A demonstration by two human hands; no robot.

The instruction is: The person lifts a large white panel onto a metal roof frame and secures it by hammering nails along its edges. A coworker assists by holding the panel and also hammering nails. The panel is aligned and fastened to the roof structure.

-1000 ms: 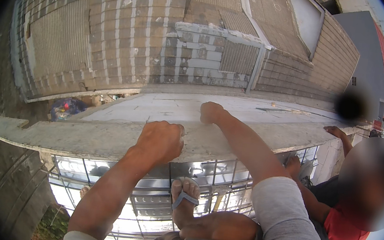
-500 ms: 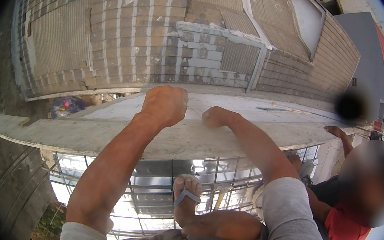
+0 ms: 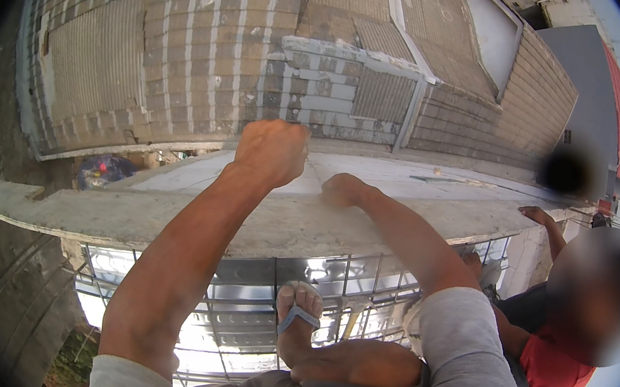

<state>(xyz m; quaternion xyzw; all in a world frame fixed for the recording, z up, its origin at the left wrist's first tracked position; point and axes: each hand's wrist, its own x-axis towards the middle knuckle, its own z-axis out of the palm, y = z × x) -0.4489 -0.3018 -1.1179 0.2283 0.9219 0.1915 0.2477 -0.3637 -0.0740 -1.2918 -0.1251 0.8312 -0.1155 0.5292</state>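
Observation:
My left hand is closed in a fist, held above the far side of a long grey board smeared with cement. Lower and to the right, my right hand is also closed, its fingers turned down over the board's far edge. A faint thin line, perhaps a string, seems to run near the two fists, over the white surface beyond the board. What either fist holds is too small or hidden to name.
Below the board, steel bars cross above shiny metal sheets; my sandalled foot rests there near a hammer. Close on the right is a co-worker in red, one hand on the board. A tiled roof lies beyond; the left drops away.
My left fist has risen slightly, away from the board. The right fist stays closed in nearly the same place, and the view has shifted a little.

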